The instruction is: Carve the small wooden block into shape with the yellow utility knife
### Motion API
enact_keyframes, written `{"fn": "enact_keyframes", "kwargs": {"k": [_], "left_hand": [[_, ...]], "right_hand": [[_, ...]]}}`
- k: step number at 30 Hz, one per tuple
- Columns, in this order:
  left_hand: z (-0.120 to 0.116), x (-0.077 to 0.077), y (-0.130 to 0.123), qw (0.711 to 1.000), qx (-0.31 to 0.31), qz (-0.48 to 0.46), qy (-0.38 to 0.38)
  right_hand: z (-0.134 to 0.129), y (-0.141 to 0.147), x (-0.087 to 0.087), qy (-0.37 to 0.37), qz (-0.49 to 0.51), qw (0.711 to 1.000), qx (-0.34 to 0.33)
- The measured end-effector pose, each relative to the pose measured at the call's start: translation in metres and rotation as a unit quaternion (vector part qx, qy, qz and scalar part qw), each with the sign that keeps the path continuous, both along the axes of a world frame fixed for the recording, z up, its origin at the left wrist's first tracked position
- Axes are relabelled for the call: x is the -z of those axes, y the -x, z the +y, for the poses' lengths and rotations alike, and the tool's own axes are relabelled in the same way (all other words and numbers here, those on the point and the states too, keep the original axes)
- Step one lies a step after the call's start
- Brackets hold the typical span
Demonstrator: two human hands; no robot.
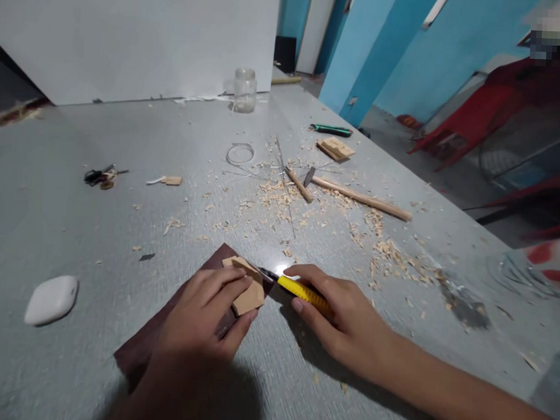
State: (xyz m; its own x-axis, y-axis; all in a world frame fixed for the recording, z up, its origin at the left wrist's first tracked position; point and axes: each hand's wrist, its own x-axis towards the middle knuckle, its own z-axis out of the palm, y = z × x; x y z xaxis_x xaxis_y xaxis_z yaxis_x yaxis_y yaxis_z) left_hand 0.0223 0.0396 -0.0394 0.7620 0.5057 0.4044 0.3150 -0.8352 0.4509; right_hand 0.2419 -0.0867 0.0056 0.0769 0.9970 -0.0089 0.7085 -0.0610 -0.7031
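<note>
A clear glass jar [244, 91] stands upright near the far edge of the desk [98, 227], close to the white panel [167, 38]; whether anything lies in it is hard to tell. At the left sits a rounded white case [52, 300], its lid shut. At the right edge, a transparent wrapper [532, 267] bears red patches, too blurred to read. The left hand [204, 312] has its grip closed around a small piece of wood [252, 294], fingers over the top and thumb at the near side, above a dark brown strip [157, 322]. The right hand [340, 312] wraps a narrow grip around a yellow-handled cutter [304, 293], its tip at the wood's right edge. Beyond them, wood shavings [280, 194] lie scattered around a hammer [361, 197] and a short wooden-handled tool [299, 185].
</note>
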Motion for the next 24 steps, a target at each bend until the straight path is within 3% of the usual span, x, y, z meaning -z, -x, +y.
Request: {"fn": "enact_keyframes", "kwargs": {"k": [5,9,17,24], "left_hand": [[-0.006,-0.006,-0.001,0.998,-0.044,-0.003,0.038],[-0.005,-0.011,0.000,0.997,-0.037,0.010,0.066],[-0.007,0.000,0.008,0.999,-0.037,-0.001,0.039],[-0.007,-0.001,0.009,0.998,-0.018,-0.010,0.051]], "right_hand": [[-0.001,0.001,0.002,-0.037,-0.032,0.999,-0.005],[0.001,-0.001,0.004,-0.052,-0.043,0.997,-0.024],[0.006,-0.006,0.003,-0.041,-0.013,0.998,-0.047],[0.006,-0.007,0.001,-0.039,-0.001,0.998,-0.046]]}}
